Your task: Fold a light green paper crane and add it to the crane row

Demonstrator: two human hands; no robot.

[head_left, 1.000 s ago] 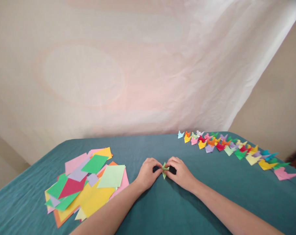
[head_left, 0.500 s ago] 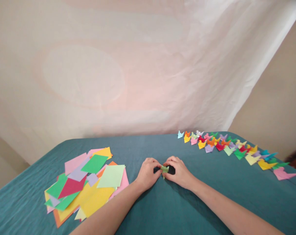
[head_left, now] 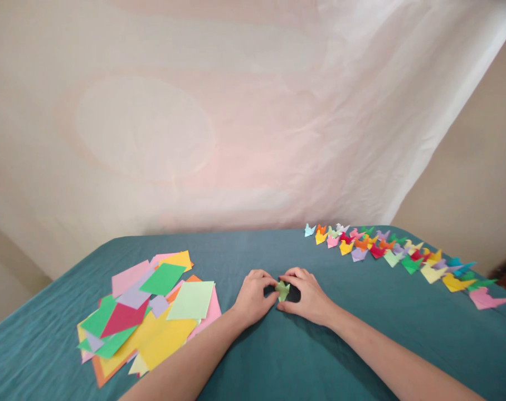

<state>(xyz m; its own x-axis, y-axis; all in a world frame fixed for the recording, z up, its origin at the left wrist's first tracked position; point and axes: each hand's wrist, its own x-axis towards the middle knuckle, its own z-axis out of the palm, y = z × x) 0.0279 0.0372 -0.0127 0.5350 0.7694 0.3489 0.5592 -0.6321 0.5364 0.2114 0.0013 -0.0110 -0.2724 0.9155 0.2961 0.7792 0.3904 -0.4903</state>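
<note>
Near the table's middle, a small light green folded paper figure (head_left: 282,291) sits between my two hands, its pointed flaps showing. My left hand (head_left: 256,296) is closed, with thumb and index fingertips pinching the figure's left side. Around its right side curve the thumb and fingers of my right hand (head_left: 306,295), with the index fingertip at the top edge and the thumb at the bottom. Part of the figure is covered by the fingertips, and its exact folds are too small to make out.
On the left lies a loose pile of coloured paper sheets (head_left: 165,340), partly behind my left forearm. Rows of small folded paper birds (head_left: 432,272) in many colours run along the back right. A teal cloth (head_left: 244,373) covers the table, and a pale curtain (head_left: 236,122) hangs behind.
The folded paper figure has turned slightly and shows more of its face. My right thumb has shifted a little down and left. Both forearms stay in place.
</note>
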